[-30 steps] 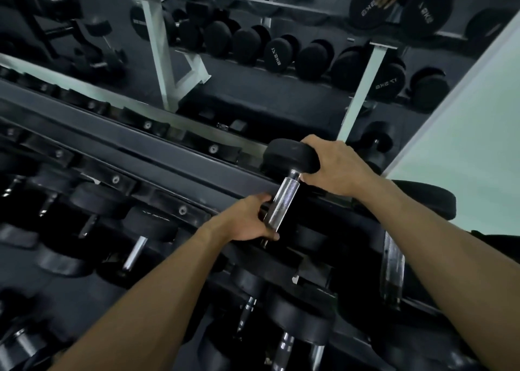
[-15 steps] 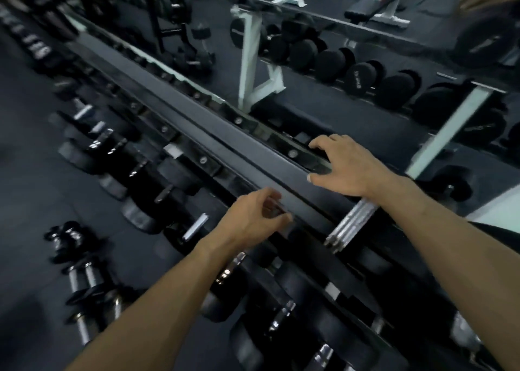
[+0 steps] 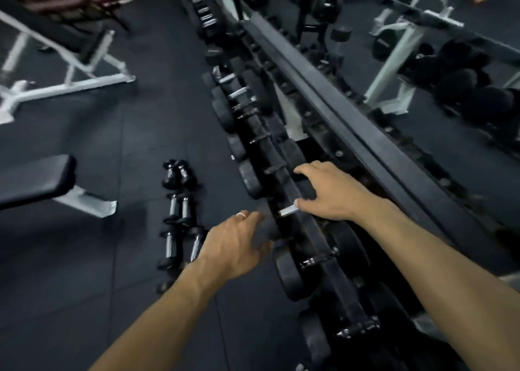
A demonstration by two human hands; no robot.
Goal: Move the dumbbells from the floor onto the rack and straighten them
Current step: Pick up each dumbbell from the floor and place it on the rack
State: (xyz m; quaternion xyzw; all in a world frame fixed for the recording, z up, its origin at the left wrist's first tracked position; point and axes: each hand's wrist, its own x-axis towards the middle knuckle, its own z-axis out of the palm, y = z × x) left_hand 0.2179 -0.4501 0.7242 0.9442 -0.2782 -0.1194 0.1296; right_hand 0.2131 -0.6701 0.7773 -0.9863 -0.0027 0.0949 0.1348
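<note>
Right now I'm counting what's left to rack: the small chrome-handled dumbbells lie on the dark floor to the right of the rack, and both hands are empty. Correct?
Not quite: the head view shows the small chrome-handled dumbbells left of the rack, not right. Both the left hand and right hand are empty.

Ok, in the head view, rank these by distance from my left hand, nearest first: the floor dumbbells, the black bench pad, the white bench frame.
From the left hand:
1. Floor dumbbells, just left of it on the mat.
2. Black bench pad, farther left at the frame's edge.
3. White bench frame, far upper left.
</note>
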